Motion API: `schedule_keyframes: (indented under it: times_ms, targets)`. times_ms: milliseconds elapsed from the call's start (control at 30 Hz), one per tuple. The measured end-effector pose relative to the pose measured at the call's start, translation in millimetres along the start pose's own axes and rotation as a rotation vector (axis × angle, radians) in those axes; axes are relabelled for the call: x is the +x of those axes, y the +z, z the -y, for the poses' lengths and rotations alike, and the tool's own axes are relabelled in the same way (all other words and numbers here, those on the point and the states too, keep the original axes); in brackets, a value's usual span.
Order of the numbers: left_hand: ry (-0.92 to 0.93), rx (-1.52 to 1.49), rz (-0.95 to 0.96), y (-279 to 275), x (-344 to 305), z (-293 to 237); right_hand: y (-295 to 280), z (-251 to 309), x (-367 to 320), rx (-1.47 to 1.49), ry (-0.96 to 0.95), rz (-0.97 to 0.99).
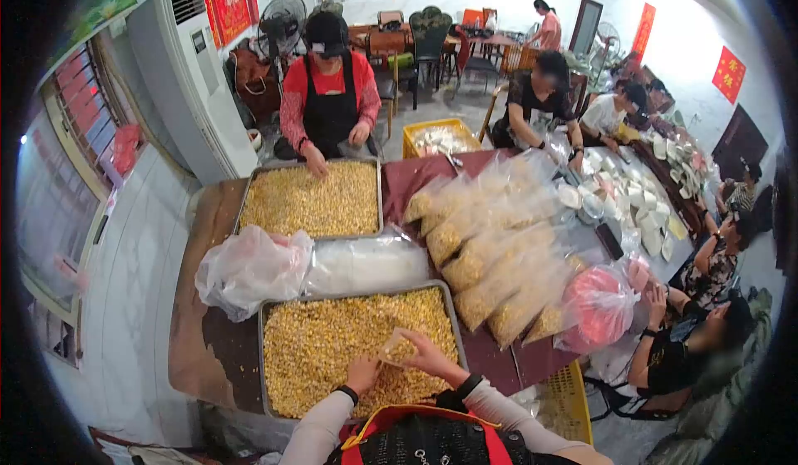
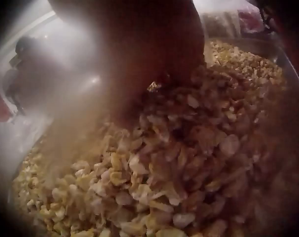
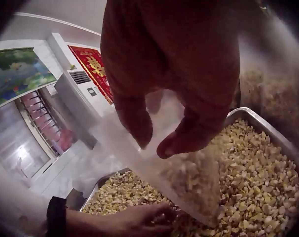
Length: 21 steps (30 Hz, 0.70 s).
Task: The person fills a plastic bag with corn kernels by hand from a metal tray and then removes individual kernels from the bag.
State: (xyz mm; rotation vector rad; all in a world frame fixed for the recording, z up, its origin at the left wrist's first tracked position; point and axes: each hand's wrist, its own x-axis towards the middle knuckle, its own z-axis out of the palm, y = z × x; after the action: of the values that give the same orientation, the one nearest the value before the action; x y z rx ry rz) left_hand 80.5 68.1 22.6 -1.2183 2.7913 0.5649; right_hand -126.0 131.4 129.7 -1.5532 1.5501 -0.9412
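The near metal tray (image 1: 455, 324) is filled with yellow and pale kernels (image 1: 312, 340) that look like corn. Above them my right hand (image 1: 426, 355) pinches a small clear plastic bag (image 3: 189, 185) between thumb and fingers. The bag hangs tilted, some kernels showing through its lower part. My left hand (image 1: 363, 373) is low at the kernels, just left of the bag. In the right wrist view, this left hand (image 3: 134, 219) reaches in beneath the bag, its fingertips partly hidden. Its own wrist view shows it dark and blurred, close over the kernels.
Beyond lie a crumpled plastic bag (image 1: 253, 270), a stack of clear bags (image 1: 366, 265) and a second kernel tray (image 1: 380, 207), worked by a person opposite. Several filled bags (image 1: 490, 274) and a red plastic bag (image 1: 598, 303) stand at right. A yellow crate (image 1: 573, 394) is below the table edge.
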Motion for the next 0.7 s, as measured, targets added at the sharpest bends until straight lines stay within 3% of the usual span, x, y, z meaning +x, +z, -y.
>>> schedule_keyframes:
  times_ms: [133,267,367,400,467,500,567,600,700]
  targets:
    - [0.015,-0.020,0.218,11.0,0.0,2.4,2.9,10.5,-11.3,0.070,0.106,0.048]
    - [-0.089,-0.221,0.158,8.9,-5.0,-1.4,4.5,7.5,-5.4,-0.026,0.033,0.054]
    - [-0.322,-0.867,0.059,24.2,-0.5,4.8,6.3,8.0,1.5,-0.014,0.057,0.062]
    - [-0.319,-0.871,0.050,25.7,14.1,14.1,1.6,9.2,11.7,-0.021,0.050,0.063]
    - [-0.445,-1.461,0.191,49.0,21.1,38.3,0.6,17.2,18.6,0.107,0.064,0.033]
    - [-0.448,-1.462,0.197,38.2,16.5,33.9,-2.5,24.9,21.7,0.109,0.070,0.034]
    - [-0.855,-2.082,0.141,-11.6,4.1,13.7,-7.4,40.7,22.4,0.094,0.140,0.052]
    - [-0.787,-2.116,0.079,25.2,8.9,35.9,-5.2,34.8,22.7,0.067,0.108,0.048]
    - [-0.732,-2.292,0.052,-7.0,1.2,25.9,2.5,9.5,19.8,-0.062,-0.015,0.039]
